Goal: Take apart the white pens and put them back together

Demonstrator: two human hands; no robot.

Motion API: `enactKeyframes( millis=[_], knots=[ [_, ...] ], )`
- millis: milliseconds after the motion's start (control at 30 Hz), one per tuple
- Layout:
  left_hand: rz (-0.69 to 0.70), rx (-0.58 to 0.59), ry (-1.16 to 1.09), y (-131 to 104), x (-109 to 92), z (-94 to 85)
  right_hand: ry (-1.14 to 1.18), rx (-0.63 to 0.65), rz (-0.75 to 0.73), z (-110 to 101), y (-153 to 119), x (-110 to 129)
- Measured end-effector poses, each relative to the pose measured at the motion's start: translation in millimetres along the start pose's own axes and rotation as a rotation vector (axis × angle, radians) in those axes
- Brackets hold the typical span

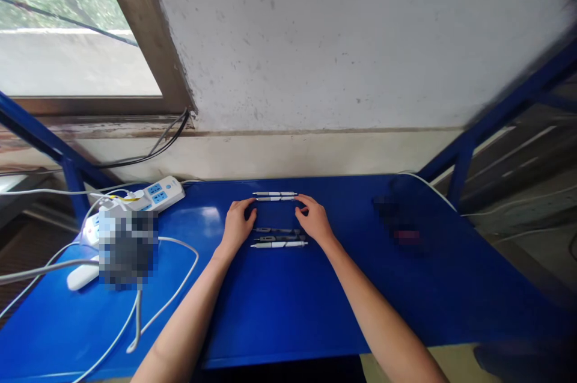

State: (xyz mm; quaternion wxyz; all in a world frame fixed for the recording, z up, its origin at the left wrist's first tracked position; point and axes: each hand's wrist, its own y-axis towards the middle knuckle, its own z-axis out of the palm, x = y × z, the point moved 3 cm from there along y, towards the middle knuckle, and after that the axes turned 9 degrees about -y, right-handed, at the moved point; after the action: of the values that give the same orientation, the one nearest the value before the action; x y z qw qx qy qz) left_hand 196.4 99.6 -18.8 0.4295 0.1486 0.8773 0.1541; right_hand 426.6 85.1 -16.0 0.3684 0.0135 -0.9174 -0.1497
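Observation:
Two slim pens lie side by side near the back of the blue table (pixel 279 299). The nearer one, a white pen (pixel 274 198), has my left hand (pixel 238 220) at its left end and my right hand (pixel 313 217) at its right end. Fingertips of both hands touch its ends, with thumbs bent below and apart from the index fingers. Just behind it is the other pen (pixel 274 193). Between my wrists lie a dark pen (pixel 276 231), another dark pen (pixel 274 238) and a white-and-grey pen (pixel 279 245), all roughly parallel.
White power strips (pixel 164 192) with plugs and looping cables lie at the left, beside a blurred dark object (pixel 128 251). Blurred dark and red items (pixel 407 236) sit at the right. A wall (pixel 315 154) and blue frame posts (pixel 460 172) border the table.

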Motion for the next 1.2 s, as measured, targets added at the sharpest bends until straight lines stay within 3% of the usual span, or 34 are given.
enactKeyframes(
  millis=[100, 200, 367, 533, 633, 800, 967, 1100, 1200],
  knots=[
    [0.025, 0.0, 0.009, -0.5, -2.3, -0.5, -0.019, -0.028, -0.042, -3.7, 2.0, -2.1],
    [0.033, -0.003, 0.007, -1.4, -4.4, -1.1, -0.132, -0.191, -0.043, -21.1, 6.7, -11.1],
    [0.042, 0.004, 0.001, -3.1, -7.4, -1.7, -0.454, -0.514, 0.244, -72.1, 8.4, -42.8],
    [0.039, 0.01, -0.006, -4.9, -8.7, -2.9, -0.617, -0.692, 0.493, -105.0, -2.3, -75.6],
    [0.039, 0.009, -0.001, -5.6, -8.9, -3.4, -0.62, -0.643, 0.534, -103.3, -3.8, -82.7],
    [0.053, 0.014, 0.013, -7.0, -11.7, -4.9, -0.632, -0.606, 0.396, -94.2, 0.0, -73.4],
    [0.061, 0.018, 0.021, -7.4, -14.9, -7.2, -0.605, -0.537, 0.521, -97.7, -0.3, -81.9],
    [0.078, 0.03, 0.007, -7.4, -19.8, -9.5, -0.588, -0.537, 0.38, -94.0, 4.6, -76.2],
    [0.117, 0.136, -0.043, -9.3, -27.6, -8.4, -0.51, -0.489, 0.244, -78.1, 9.4, -65.5]
  ],
)
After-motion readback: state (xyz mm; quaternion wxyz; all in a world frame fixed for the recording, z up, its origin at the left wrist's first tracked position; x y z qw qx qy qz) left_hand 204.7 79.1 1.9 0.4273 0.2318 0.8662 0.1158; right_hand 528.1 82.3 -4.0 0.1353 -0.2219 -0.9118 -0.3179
